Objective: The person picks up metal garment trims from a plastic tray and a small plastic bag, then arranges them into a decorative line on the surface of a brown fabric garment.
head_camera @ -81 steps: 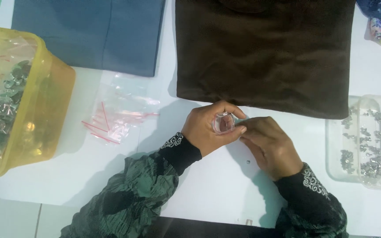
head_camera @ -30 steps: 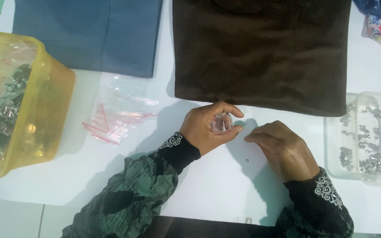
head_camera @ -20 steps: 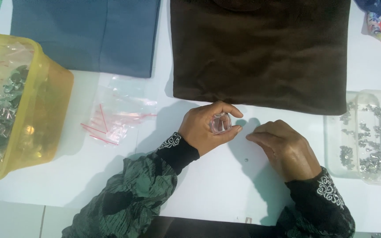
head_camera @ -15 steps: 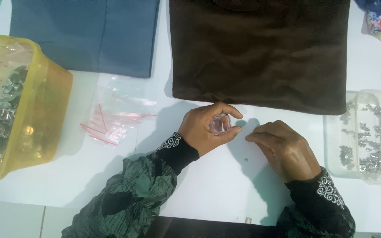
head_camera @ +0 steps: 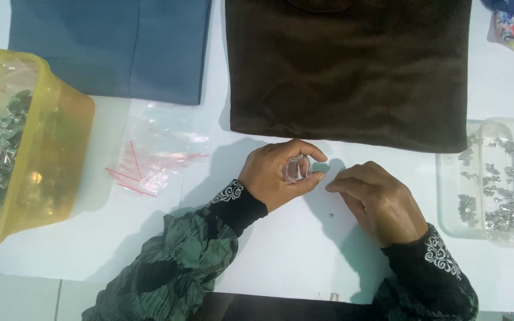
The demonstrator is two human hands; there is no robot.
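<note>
While the left hand (head_camera: 278, 175) cups a clear bag (head_camera: 296, 169), the right hand (head_camera: 376, 199) pinches shut beside open white table (head_camera: 281, 255).

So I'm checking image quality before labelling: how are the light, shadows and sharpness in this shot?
Head view: even, bright light on the white table; soft shadows fall left of the left hand and the right hand; the small clear piece in the left hand is glary and hard to make out; the brown cloth is dark, with little detail; the edges look slightly soft.
</note>
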